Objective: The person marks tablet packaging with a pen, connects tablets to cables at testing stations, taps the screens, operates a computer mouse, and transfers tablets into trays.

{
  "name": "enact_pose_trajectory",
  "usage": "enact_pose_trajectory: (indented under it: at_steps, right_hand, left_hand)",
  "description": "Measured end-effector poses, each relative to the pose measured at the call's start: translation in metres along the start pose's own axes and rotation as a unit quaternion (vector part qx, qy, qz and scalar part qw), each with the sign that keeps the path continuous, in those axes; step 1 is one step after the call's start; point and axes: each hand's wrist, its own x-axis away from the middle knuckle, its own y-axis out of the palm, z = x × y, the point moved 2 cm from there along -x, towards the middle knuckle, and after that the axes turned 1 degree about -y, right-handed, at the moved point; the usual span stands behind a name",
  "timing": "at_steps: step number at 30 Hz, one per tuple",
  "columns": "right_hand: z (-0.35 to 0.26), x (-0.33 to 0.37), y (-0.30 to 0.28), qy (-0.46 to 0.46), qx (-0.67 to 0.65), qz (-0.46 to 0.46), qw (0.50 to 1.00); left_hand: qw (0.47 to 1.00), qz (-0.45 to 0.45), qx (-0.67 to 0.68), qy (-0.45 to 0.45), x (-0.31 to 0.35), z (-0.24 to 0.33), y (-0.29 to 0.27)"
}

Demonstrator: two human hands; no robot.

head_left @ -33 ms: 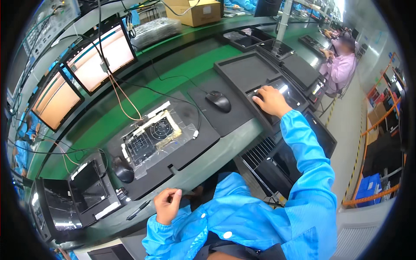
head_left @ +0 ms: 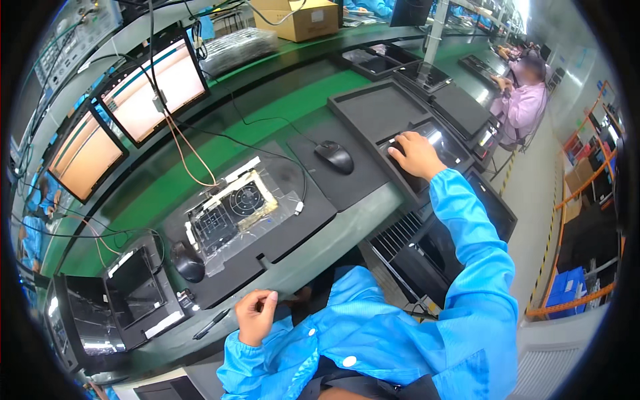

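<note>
My right hand (head_left: 419, 157) is at a dark glossy flat panel (head_left: 445, 143) lying in a black tray, its fingers curled over the near left part of the panel; the fingertips are partly hidden. My left hand (head_left: 257, 317) hovers by the bench's front edge, fingers curled in and thumb against them, with nothing visible in it. Closest to it is a dark pen (head_left: 212, 325) on the bench edge. Between the hands lies a taped fixture (head_left: 233, 210) with a dark patterned plate, on a black mat, a cable running to it.
Two black mice (head_left: 335, 157) (head_left: 188, 261) sit on the mats. Two lit monitors (head_left: 155, 90) stand at the far left. Dark panels (head_left: 137, 287) lie at the near left. More trays and panels (head_left: 461, 107) stretch right. A cardboard box (head_left: 300, 20) is behind. A person in pink (head_left: 523, 103) sits at the far right.
</note>
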Motion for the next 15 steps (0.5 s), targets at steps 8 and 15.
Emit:
enact_pose_trajectory:
  at_steps: [8, 15]
  right_hand:
    - [0.044, -0.020, 0.035, -0.016, -0.113, 0.071, 0.991]
    - [0.064, -0.059, -0.014, -0.080, -0.127, 0.135, 0.979]
  left_hand:
    - [1.000, 0.014, 0.010, 0.023, -0.001, -0.003, 0.004]
    - [0.999, 0.024, -0.016, 0.036, -0.002, 0.003, 0.003]
